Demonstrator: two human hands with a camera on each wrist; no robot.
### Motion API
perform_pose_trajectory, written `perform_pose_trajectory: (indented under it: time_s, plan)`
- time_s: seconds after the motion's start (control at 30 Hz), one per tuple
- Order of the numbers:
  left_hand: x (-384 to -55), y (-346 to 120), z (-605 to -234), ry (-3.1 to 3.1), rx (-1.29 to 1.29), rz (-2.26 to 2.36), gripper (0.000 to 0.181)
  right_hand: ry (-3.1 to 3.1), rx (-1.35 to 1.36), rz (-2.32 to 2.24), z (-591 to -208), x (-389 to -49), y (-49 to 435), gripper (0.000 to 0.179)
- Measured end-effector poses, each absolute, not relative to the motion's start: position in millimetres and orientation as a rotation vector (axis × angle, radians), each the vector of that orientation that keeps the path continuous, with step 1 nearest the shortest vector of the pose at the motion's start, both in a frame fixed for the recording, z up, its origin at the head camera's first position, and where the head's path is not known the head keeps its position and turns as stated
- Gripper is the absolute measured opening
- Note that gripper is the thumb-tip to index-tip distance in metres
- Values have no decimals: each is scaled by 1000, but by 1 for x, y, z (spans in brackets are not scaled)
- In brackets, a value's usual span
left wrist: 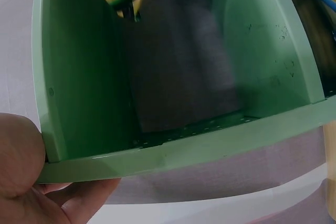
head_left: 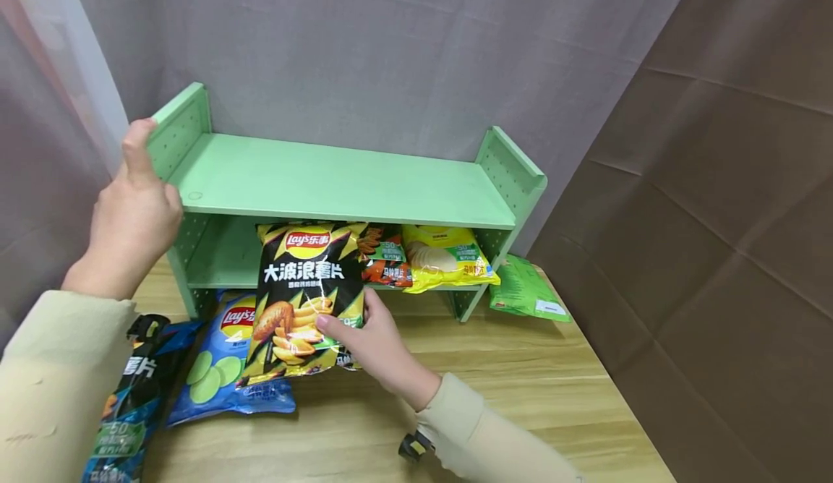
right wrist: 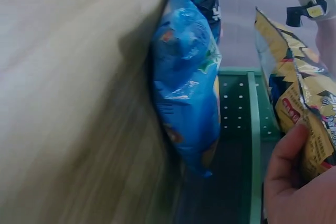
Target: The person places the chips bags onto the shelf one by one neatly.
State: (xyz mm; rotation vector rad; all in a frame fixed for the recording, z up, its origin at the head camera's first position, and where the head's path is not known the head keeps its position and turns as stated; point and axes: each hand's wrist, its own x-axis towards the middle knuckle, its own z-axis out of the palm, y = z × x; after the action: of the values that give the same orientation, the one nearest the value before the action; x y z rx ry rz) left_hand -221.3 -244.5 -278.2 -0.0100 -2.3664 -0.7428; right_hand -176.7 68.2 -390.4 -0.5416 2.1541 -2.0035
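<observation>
- Nearest, at lower left, a dark bag (head_left: pixel 124 411) and a blue bag (head_left: pixel 218 371) lie on the wooden table (head_left: pixel 468 367).
- Above them, the black chip bag (head_left: pixel 302 273) is held before the lower bay of the green shelf (head_left: pixel 338 179), its top just under the upper board's front edge. The right hand (head_left: pixel 384 345) pinches its right side, thumb on the printed front. I would keep that hold light to spare the chips, tip the top back beneath the board, and avoid nudging the neighbouring bag. The right wrist view shows a gold side that the head view hides.
- The left hand (head_left: pixel 133 212) grips the shelf's left end; a firm hold there should steady the unit. The left wrist view adds its fingers beyond the panel's edge, and a black-and-gold corner near the bay, though it's blurred and I can't tell whether that corner is inside.
- Deeper, a red bag (head_left: pixel 390 272) and a yellow bag (head_left: pixel 445 255) sit side by side in the bay.
- Past the shelf's right end lies a green bag (head_left: pixel 527 291).
- Farthest, a grey curtain (head_left: pixel 358 49) hangs behind.
</observation>
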Motion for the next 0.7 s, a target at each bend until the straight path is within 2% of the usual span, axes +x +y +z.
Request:
perform_pose_trajectory:
  time_s: [0.47, 0.6, 0.7]
  plan:
    - [-224, -243, -278, -2357, -14, -727, 70, 2401, -408, -1812, -367, -202, 26, 62]
    - [-223, -243, -277, -2371, -8, -727, 70, 2477, -239, -1699, -366, -208, 15, 90]
    - [-222, -244, -277, -2379, -5, -732, 71, 2491, -168, -1687, -367, -209, 8, 102]
